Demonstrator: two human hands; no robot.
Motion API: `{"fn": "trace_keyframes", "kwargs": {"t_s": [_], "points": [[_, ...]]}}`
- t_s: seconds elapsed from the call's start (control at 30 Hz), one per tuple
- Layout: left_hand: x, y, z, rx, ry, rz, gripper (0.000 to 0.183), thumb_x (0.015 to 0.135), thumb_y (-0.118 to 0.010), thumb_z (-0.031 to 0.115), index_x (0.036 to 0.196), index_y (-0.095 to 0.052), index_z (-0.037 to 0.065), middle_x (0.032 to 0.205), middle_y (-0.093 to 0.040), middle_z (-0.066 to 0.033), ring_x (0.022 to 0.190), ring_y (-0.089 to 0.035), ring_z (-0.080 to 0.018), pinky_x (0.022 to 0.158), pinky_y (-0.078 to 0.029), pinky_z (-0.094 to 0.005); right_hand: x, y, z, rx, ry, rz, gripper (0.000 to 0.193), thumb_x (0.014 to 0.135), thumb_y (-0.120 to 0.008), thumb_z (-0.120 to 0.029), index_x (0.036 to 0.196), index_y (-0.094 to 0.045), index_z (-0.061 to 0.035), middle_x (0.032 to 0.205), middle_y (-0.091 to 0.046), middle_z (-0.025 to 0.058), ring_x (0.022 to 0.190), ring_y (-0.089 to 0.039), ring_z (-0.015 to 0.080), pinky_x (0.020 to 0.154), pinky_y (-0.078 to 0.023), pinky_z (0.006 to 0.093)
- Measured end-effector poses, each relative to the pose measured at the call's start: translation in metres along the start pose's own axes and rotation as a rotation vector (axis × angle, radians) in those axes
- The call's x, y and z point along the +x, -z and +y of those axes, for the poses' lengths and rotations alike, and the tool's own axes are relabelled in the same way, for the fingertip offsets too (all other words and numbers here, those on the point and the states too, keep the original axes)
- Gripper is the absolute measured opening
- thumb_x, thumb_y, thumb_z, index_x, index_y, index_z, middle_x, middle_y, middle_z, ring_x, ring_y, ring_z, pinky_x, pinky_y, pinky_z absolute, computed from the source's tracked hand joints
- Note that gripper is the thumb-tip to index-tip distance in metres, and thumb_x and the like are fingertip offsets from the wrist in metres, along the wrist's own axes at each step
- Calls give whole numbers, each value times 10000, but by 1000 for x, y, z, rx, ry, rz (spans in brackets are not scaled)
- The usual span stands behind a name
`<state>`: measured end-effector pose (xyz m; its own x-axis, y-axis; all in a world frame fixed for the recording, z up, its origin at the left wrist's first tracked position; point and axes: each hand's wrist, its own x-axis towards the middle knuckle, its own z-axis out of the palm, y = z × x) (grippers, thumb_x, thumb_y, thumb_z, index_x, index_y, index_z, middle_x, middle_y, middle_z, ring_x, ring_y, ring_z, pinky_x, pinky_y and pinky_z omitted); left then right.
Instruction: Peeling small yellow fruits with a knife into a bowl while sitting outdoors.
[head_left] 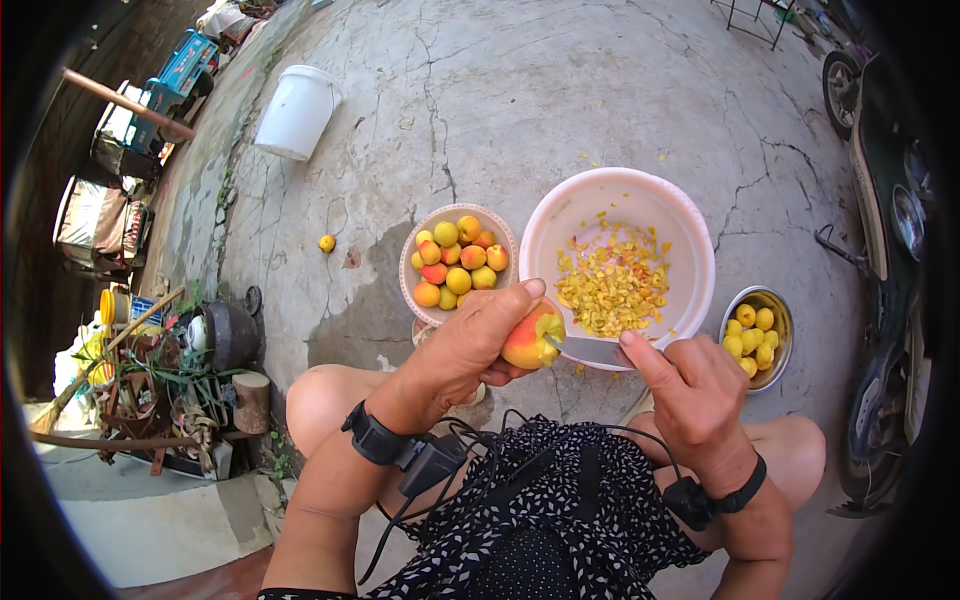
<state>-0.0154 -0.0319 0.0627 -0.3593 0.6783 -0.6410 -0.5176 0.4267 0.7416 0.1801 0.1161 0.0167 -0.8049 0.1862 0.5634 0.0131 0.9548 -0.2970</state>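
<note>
By our reading, we are partway through paring. The fruit [528, 336] in work sits in our left hand [463, 335], above the gap between bowl and tub; its near end is cut back to yellow-green flesh, while most of what shows keeps its red-orange skin. Our left fingers wrap it firmly, and our right hand [695, 388] grips the knife [592, 350], forefinger stretched along toward the blade, whose tip meets the cut end.

Done, we judge, are the bare yellow fruits [748, 340] in the steel bowl [783, 325] at the right, and the heap of shavings [615, 288] in the tub [682, 228]. Left to do seem the rest of this fruit and the skinned ones [447, 257] filling the bowl [405, 278] at the left; one stray [327, 243] lies apart on the floor [385, 110].

As for stuff and shape: the tub is wide, round, smooth pale-pink plastic; the left bowl is pale with a patterned rim; the steel one shines. The unpared fruits are round and smooth, blushed yellow to red; the pared ones look duller and slightly faceted. The shavings are thin, small and ragged. The floor is grey, cracked concrete, with a damp patch.
</note>
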Motion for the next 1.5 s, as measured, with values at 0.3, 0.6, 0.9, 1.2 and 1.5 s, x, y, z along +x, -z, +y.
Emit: {"fn": "trace_keyframes", "kwargs": {"t_s": [0.3,0.6,0.9,1.2,1.5], "points": [[7,6,-9,-8,-113,22,443,1022,-494,443,971,-673,41,684,-550,6,484,-413,-43,392,-256,-192,0,-10,-14,581,-479,-42,360,828,-694,57,1163,-731,-68,649,-555,95,553,-555,218,525,-441,343],[13,1,-12,-150,-44,61,446,1058,-410,417,1031,-649,41,689,-548,-21,474,-401,-80,397,-275,-215,3,-5,-18,775,-357,-147,310,838,-683,65,1134,-721,-19,731,-656,113,618,-610,196,588,-474,301],[14,5,-14,-156,-12,-38,485,1062,-367,452,1055,-623,40,674,-530,-54,480,-386,-84,398,-274,-218,-8,-14,-5,592,-530,10,259,858,-685,46,1107,-725,-13,731,-647,118,581,-600,182,533,-455,312],[13,5,-18,36,-150,41,399,1053,-428,405,1064,-640,68,760,-547,12,556,-413,-49,439,-282,-200,-1,-6,-3,413,-474,-34,293,848,-678,56,1128,-719,-21,732,-633,135,628,-637,256,572,-491,346],[15,6,-23,-176,-271,-114,323,1040,-520,305,1269,-531,77,1114,-602,-62,940,-604,-129,742,-517,-290,1,-5,-10,590,-710,22,366,863,-587,128,1220,-633,61,878,-600,128,721,-602,205,657,-506,313]]}}
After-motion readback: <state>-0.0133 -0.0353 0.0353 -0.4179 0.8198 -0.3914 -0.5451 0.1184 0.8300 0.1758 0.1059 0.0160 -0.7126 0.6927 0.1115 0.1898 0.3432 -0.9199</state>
